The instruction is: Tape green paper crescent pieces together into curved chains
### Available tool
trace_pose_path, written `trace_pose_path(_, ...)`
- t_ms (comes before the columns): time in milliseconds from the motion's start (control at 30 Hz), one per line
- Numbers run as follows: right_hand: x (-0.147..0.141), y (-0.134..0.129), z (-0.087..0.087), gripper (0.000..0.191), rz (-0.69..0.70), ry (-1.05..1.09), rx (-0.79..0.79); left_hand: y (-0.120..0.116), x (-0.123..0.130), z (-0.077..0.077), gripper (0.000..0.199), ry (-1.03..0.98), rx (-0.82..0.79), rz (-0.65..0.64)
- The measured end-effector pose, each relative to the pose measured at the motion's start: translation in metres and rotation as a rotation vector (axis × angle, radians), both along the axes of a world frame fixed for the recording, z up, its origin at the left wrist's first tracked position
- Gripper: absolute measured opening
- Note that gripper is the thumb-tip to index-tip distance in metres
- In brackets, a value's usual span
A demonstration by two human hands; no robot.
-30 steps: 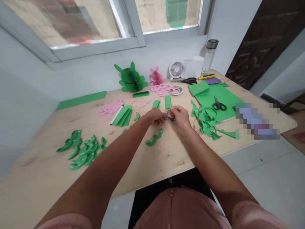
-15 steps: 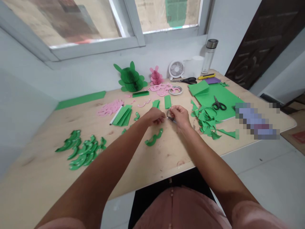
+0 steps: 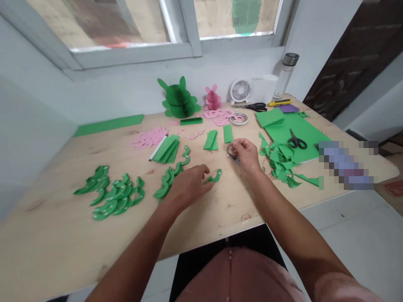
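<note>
My left hand [image 3: 192, 182] reaches over a short wavy green paper strip [image 3: 216, 176] that lies on the table. Its thumb and fingers are apart at the strip's left end, which they partly hide; whether they touch it I cannot tell. My right hand [image 3: 247, 154] is closed in a pinch on a thin ring-shaped thing [image 3: 229, 149], with a dark narrow piece [image 3: 233, 158] beneath it; the fingers cover much of both. Beside my left hand lies a pile of wavy green strips [image 3: 166, 182] with small white patches. More such cutouts [image 3: 118, 195] lie farther left.
Green scraps [image 3: 281, 163] and black-handled scissors [image 3: 296, 140] lie right, near green sheets [image 3: 310, 144]. Folded green paper [image 3: 166, 150], pink cutouts [image 3: 150, 138] and a tape roll [image 3: 238, 119] lie beyond my hands. Paper figures, a fan [image 3: 240, 90] and a bottle [image 3: 285, 77] stand at the back.
My left hand has moved down and left, from near my right hand to the wavy green strip, and its fingers have spread. My right hand keeps its pinch. The view has shifted slightly.
</note>
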State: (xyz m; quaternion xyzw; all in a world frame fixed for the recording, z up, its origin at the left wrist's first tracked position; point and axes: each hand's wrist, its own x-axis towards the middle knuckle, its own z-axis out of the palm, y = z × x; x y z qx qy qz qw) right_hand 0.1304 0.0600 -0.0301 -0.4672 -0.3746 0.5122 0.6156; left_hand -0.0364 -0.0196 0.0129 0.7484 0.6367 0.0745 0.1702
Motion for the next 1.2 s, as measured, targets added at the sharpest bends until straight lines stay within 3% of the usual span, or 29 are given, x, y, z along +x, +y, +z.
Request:
trace_pose_path(200,-0.002,-0.004,0.004,0.017,0.016,0.028,0.045,0.006,0.009,-0.006,0.016,0.09,0.039,0.08)
trace_pose_path(400,-0.005,-0.013,0.015,0.017,0.152,0.092,0.033,0.016,0.009,-0.005,0.014,-0.068,0.217,0.244)
trace_pose_path(600,-0.009,-0.022,0.025,0.017,0.346,0.117,0.062,0.022,0.006,-0.017,0.013,-0.296,0.325,0.345)
trace_pose_path(733,-0.011,-0.027,0.028,0.018,0.469,0.057,0.117,0.023,0.004,-0.022,0.013,-0.324,0.376,0.379)
trace_pose_path(933,-0.016,-0.031,0.03,0.018,0.533,-0.085,0.127,0.021,0.003,-0.022,0.009,-0.45,0.358,0.38)
trace_pose_path(1200,-0.019,-0.029,0.03,0.02,0.474,-0.154,0.123,0.024,0.002,-0.036,0.009,-0.971,0.185,0.367)
